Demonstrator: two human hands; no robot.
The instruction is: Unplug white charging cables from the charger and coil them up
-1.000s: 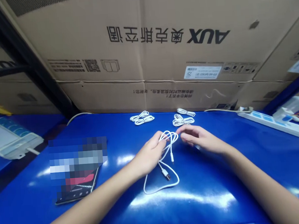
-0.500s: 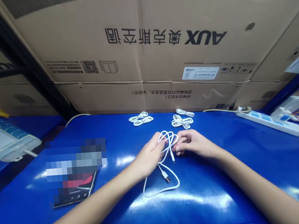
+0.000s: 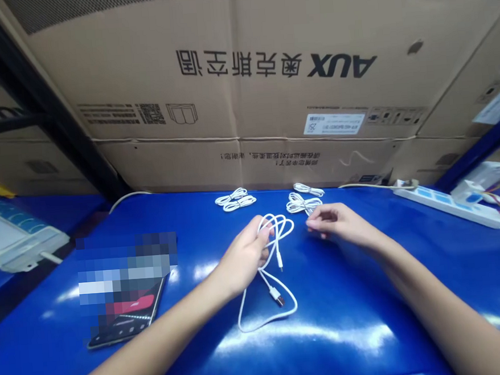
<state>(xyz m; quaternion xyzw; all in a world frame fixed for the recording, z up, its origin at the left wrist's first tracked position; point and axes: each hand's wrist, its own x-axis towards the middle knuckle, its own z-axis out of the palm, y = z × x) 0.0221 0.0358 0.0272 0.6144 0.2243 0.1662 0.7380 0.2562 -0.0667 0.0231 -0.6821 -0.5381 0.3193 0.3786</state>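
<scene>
Gripping white USB cable (image 3: 263, 327) w/ L hand (image 3: 244, 256); L fingers (image 3: 265, 233) are curled shut round gathered strands near top of the coil. Rest of cable drops out of the hand toward the person and lies on blue counter (image 3: 349, 323) in one big loop, long axis running roughly far-to-near, just right of L forearm. Both ends visible: small plug (image 3: 280, 263) hangs just right of L hand, bigger plug (image 3: 277, 297) sits lower down inside the loop. R hand (image 3: 336, 224) holds nothing, palm down, R fingers (image 3: 316, 221) loosely curled, part open, just right of the coil and not touching it. L hand is the one on the cable; R hand is farther off. R fingertips sit just below a bundled cable (image 3: 303, 202), can't tell if touching. Another bundled cable (image 3: 308, 189) lies just beyond it, a third (image 3: 236, 200) further left. Also on counter: power strip (image 3: 448, 208) far right, phone (image 3: 123, 329) left, partly pixelated. Cardboard box (image 3: 243, 96) w/ AUX print stands beyond counter.
</scene>
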